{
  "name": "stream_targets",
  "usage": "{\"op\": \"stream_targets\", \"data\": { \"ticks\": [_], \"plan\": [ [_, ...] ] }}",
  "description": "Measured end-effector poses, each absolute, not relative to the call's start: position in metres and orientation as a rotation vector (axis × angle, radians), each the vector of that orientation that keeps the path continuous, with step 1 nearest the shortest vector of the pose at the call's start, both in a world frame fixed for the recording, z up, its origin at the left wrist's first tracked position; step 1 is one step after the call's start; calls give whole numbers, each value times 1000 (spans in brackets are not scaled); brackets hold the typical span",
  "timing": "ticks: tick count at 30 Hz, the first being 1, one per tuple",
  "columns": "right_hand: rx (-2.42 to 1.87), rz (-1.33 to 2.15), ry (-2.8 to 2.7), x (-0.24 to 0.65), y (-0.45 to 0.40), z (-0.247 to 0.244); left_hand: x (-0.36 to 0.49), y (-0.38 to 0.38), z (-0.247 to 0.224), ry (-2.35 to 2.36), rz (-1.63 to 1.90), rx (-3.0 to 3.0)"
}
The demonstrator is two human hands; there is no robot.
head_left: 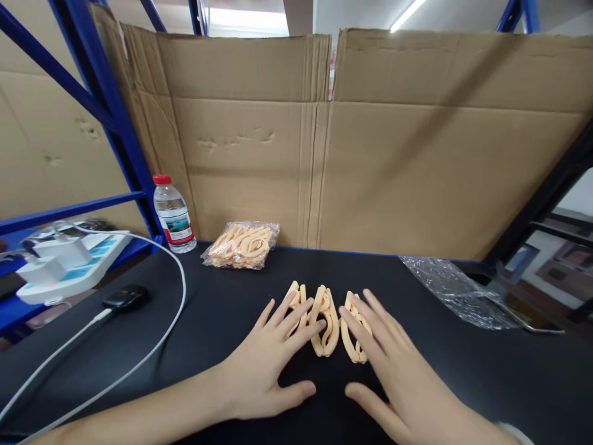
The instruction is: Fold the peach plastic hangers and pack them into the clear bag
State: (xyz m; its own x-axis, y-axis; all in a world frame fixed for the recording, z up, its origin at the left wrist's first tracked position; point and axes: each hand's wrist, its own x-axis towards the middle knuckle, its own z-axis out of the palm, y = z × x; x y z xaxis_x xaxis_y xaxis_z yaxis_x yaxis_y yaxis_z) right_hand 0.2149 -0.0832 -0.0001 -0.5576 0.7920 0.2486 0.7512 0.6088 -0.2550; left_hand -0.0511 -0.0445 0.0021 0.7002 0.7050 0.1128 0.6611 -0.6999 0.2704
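Observation:
Three beige plastic clips stand in a row on the black table: a left clip (299,307), a middle clip (325,321) and a right clip (351,337). My left hand (269,361) is spread palm down, its fingers over the left clip and one fingertip at the middle clip. My right hand (393,371) is also spread, with its fingers over the right clip and partly hiding it. Neither hand is closed round a clip. Whether the fingertips press on the clips cannot be made out.
Behind lie a bag of beige clips (243,245) and a water bottle (175,216), before a cardboard wall (245,148). Clear plastic wrap (456,293) is at the right. At the left are a white cable (183,278), a black device (126,298) and a power strip (99,262).

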Motion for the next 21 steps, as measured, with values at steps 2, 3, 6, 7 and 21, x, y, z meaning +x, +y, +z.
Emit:
{"op": "stream_targets", "data": {
  "ticks": [2,3,6,7,21],
  "plan": [
    [-1304,269,-2581,209,-67,-5,-46,-46,1,1091,255,2706],
    [-1320,335,-2622,207,-62,-8,-43,-46,1,1088,245,2709],
    [-1318,440,-2678,207,-52,-15,-35,-38,-3,1087,238,2717],
    [-1313,434,-2681,208,-48,-17,-32,-33,-4,1093,240,2722],
    [-1324,234,-2618,221,56,-18,3,74,-12,1262,336,2780]
  ]
}}
